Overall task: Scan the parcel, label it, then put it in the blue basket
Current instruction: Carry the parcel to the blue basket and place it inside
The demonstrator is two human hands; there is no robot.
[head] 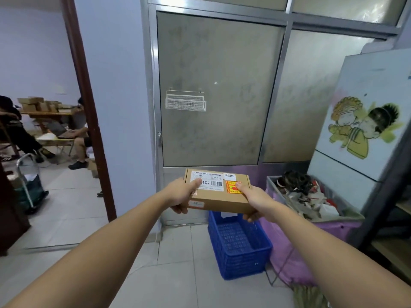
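The room is evenly and softly lit, with a cool bluish cast on the walls (pixel 111 85) and floor tiles (pixel 178 274). Shadows are faint; only a weak one lies on the floor by the blue basket (pixel 240 247). The frosted glass door (pixel 213 90) glows dully and carries one small bright glint right of its middle. Glare streaks the plastic sheet at the far upper right. The wide lens bends straight lines: the dark door frame (pixel 84 103) at left leans and the forearms stretch large at the near edge. Detail is soft overall; print on the parcel (pixel 219 192) is partly readable, and the far room at left is blurred.
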